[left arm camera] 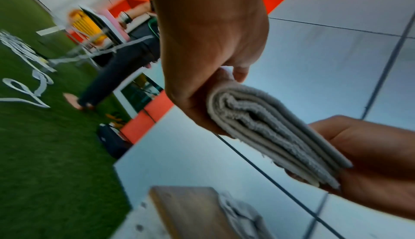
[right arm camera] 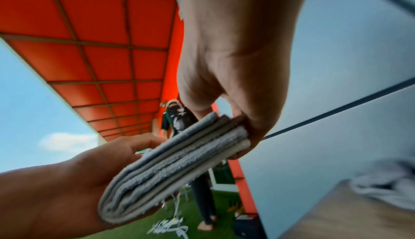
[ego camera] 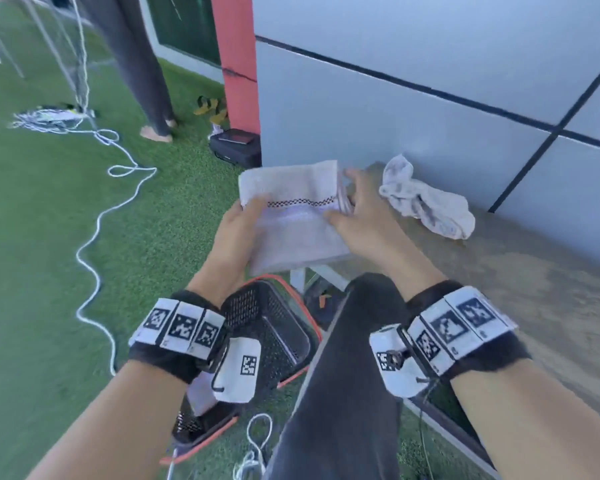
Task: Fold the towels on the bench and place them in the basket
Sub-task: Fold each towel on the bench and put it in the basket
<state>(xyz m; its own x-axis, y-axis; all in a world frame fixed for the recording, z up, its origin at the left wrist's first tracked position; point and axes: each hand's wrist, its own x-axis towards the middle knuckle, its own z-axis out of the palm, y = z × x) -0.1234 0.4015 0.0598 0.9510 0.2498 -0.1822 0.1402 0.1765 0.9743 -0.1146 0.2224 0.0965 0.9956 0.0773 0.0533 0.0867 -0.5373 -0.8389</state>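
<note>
Both hands hold a folded whitish towel (ego camera: 291, 209) with a dark checked stripe in the air, off the bench's left end. My left hand (ego camera: 246, 216) grips its left edge, thumb on top; my right hand (ego camera: 350, 206) pinches its right edge. The wrist views show the stacked layers of the towel (left arm camera: 269, 132) (right arm camera: 175, 168) clamped between thumb and fingers of each hand. A second, crumpled towel (ego camera: 426, 199) lies on the wooden bench (ego camera: 499, 271) by the wall. The black mesh basket (ego camera: 271, 327) with an orange rim stands on the grass below my hands.
A grey panelled wall (ego camera: 430, 81) runs behind the bench. My dark-trousered leg (ego camera: 343, 375) is beside the basket. White cable (ego camera: 97, 237) snakes over the green turf. Near the red pillar sits a black bag (ego camera: 236, 147), and a person (ego camera: 142, 64) stands at back left.
</note>
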